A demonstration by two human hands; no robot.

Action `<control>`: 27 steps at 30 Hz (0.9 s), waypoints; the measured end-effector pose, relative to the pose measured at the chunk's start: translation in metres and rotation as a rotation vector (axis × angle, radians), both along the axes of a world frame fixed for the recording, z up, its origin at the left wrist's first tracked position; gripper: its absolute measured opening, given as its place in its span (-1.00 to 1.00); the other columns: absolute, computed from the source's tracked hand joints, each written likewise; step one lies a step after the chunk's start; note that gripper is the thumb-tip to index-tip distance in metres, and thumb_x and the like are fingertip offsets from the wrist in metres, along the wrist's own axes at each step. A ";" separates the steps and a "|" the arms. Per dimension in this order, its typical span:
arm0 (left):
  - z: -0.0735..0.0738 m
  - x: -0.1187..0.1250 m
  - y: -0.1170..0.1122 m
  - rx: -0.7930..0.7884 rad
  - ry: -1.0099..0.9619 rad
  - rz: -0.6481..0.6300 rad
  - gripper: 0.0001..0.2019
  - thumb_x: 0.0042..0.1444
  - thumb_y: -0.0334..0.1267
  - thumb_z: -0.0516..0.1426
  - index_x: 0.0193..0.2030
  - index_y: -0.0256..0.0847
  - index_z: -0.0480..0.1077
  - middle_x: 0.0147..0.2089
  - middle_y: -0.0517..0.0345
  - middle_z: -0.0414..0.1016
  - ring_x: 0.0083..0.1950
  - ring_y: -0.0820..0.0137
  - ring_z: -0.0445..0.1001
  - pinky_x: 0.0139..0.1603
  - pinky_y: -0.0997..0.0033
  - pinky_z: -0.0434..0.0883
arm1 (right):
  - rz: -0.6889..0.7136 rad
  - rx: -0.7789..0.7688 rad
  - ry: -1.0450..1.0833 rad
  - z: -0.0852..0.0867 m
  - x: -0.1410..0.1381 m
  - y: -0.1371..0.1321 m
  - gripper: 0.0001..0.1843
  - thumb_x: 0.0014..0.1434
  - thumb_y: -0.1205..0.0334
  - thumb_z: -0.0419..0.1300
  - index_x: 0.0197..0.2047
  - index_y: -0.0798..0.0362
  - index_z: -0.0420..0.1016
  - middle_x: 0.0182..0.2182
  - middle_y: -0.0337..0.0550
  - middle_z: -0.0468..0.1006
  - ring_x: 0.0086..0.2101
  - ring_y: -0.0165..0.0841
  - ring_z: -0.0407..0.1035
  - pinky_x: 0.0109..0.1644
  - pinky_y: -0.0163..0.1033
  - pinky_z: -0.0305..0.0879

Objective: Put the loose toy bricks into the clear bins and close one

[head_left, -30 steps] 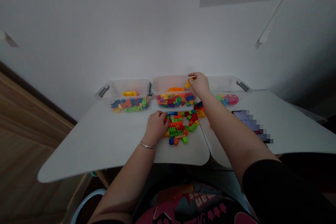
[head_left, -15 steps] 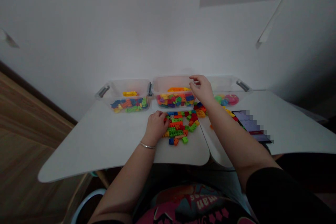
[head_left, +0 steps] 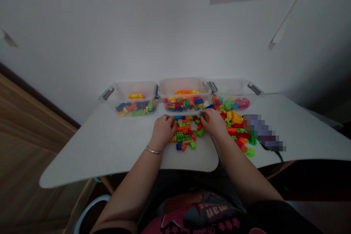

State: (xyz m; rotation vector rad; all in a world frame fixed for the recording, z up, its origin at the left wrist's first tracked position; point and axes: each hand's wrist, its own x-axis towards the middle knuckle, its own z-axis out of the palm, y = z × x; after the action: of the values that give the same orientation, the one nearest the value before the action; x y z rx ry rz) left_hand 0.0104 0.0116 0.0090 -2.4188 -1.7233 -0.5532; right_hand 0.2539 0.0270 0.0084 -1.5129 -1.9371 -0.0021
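Note:
Toy building bricks point(head_left: 183, 129) in green, orange, red, yellow and blue lie together on the white table. My left hand point(head_left: 163, 129) rests at their left edge, with fingers curled in. A bit of red shows by its thumb; whether it is gripped is unclear. At the upper right of the same bricks, my right hand point(head_left: 214, 121) reaches down with its fingers drawn together. Blue and orange bits show at these fingertips, but I cannot make out what is held. A green brick point(head_left: 193, 145) and a blue brick point(head_left: 178, 146) lie at the near edge.
Along the wall stand a left clear bin point(head_left: 134, 97), a middle bin point(head_left: 182, 98) and a right bin point(head_left: 233, 91), all holding colourful pieces. More bricks point(head_left: 234, 117) are heaped right of my right forearm, beside a blurred-out phone point(head_left: 261, 131). The white table point(head_left: 109, 150) has a rounded front edge.
My right hand has come down from in front of the middle bin's right end to the bricks on the table, uncovering the heap to its right. My left hand stays in place.

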 end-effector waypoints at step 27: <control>0.003 0.001 -0.002 -0.013 0.016 0.020 -0.75 0.20 -0.21 0.08 -0.03 -0.20 0.45 -0.10 -0.03 0.45 -0.05 0.21 0.44 0.00 0.20 0.36 | 0.085 -0.106 0.006 -0.017 -0.017 -0.003 -0.65 0.16 0.14 0.20 0.01 0.06 0.49 -0.06 0.00 0.54 -0.03 -0.16 0.40 0.09 -0.05 0.31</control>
State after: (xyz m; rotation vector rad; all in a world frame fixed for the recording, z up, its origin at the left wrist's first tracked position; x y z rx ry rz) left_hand 0.0110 0.0098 0.0117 -2.4054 -1.7479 -0.5206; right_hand 0.2373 0.0240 -0.0087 -1.4948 -2.0229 0.1435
